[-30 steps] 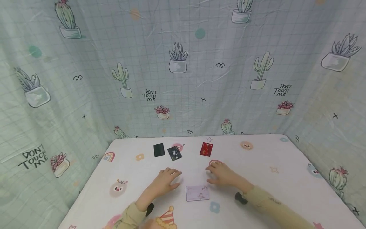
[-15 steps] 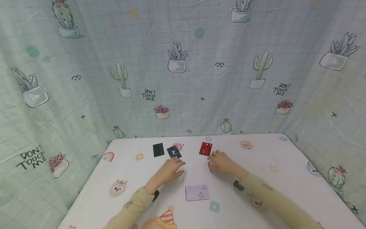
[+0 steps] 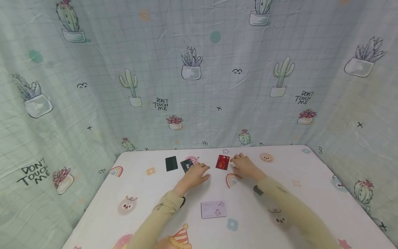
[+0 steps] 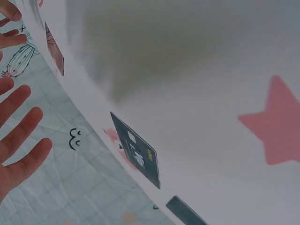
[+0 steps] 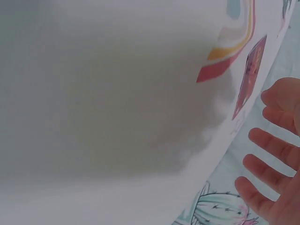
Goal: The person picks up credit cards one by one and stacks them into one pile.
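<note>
My left hand (image 3: 194, 174) is held over the table with fingers spread, overlapping the lower part of a dark VIP card (image 3: 186, 164) in the head view. In the left wrist view that printed card (image 4: 136, 152) lies apart from the spread fingers (image 4: 21, 126), which hold nothing. A red VIP card (image 3: 223, 162) lies flat just left of my right hand (image 3: 245, 166), whose fingertips are close to its right edge. The right wrist view has these loosely bent fingers (image 5: 267, 173) with nothing in them, beside the red card. Nearer the body lies a lilac card (image 3: 213, 209) with a flower print.
A plain dark card (image 3: 171, 163) lies left of the dark VIP card, near the back edge of the table. The white tabletop (image 3: 255, 221) carries printed rainbows, stars and faces. Patterned curtain cloth (image 3: 214, 124) hangs behind and on both sides.
Both hands have moved forward from near the lilac card. The left has also gone right, across the dark VIP card; the right has reached the red card's side. The cards lie where they were.
</note>
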Tool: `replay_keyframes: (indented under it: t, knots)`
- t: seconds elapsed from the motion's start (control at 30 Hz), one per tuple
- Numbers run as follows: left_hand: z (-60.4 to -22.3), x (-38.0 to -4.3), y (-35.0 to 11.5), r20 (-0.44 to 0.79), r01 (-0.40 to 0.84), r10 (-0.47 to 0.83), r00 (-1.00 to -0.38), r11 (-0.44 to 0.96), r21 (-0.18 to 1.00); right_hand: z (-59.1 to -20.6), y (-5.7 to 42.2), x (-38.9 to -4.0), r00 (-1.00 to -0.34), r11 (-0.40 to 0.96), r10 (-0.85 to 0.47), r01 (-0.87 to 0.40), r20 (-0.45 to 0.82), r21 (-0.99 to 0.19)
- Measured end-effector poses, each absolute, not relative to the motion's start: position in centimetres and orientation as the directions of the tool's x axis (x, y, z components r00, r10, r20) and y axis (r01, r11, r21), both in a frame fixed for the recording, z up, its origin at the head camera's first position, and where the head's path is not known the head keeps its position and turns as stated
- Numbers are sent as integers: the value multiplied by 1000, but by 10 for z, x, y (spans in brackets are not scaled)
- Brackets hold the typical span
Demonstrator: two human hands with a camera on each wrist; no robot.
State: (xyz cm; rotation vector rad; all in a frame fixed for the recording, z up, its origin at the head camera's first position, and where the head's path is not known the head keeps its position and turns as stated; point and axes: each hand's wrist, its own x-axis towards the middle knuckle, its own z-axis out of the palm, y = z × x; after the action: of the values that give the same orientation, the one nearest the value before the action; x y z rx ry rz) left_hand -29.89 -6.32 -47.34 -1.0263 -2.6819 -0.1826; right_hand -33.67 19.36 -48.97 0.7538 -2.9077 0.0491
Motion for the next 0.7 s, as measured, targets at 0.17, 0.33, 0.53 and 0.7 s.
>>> replay_keyframes:
  t: [0.17,0.33,0.53,0.7]
  knots:
    - [-475,-309,-48,263,658,627,-733,752,43,-492,198,-350,-862,880,-465,-475,203,-2]
    - [-480,-321,-37,249,650,624,-740,759,31,-495,201,-359,-851,878,-462,-478,251,-4]
    - [-492,-336,-22,204,603,585,-785,797,33,-495,195,-368,-883,898,-422,-438,204,-34]
    - [-495,-340,-6,173,520,512,-841,854,-1,-496,188,-370,-905,916,-393,-401,165,-22]
